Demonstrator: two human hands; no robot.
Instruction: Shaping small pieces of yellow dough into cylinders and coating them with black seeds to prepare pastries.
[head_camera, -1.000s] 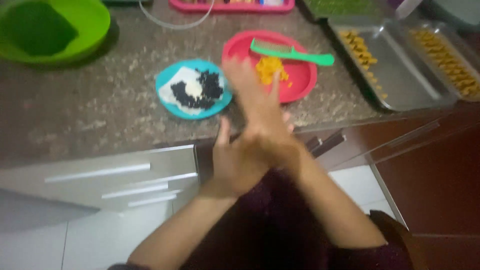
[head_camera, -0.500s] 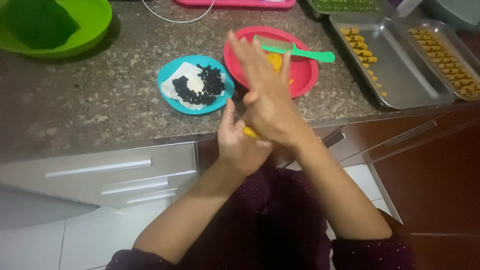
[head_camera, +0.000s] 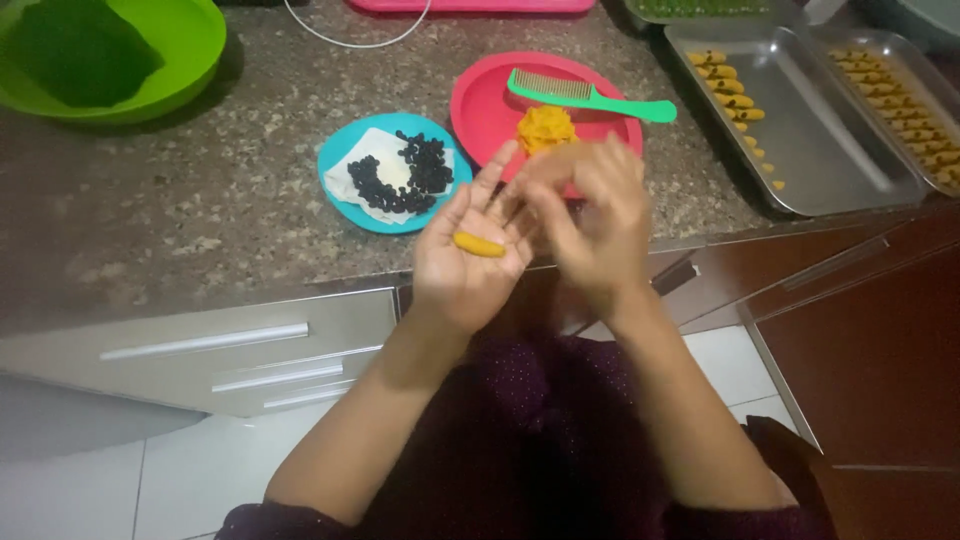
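Note:
My left hand (head_camera: 465, 255) is held palm up over the counter's front edge, and a small rolled log of orange dough (head_camera: 478, 244) lies across the palm. My right hand (head_camera: 590, 220) hovers just right of it, fingers curled, tips near the left fingers. Behind the hands, a red plate (head_camera: 480, 105) carries a lump of orange dough (head_camera: 545, 128) and a green comb (head_camera: 585, 97). A blue plate (head_camera: 345, 150) holds a white paper with a heap of small dark bits (head_camera: 405, 175).
Two metal trays (head_camera: 810, 140) at the right carry rows of shaped dough pieces (head_camera: 720, 75). A green bowl (head_camera: 190, 50) sits at the back left. A white cable (head_camera: 350, 40) runs along the back. Drawers with metal handles (head_camera: 205, 340) lie below the counter.
My hands were pressed together rolling the dough. They have parted, the left palm now lies open with the dough log showing, and the right hand has lifted off to the right.

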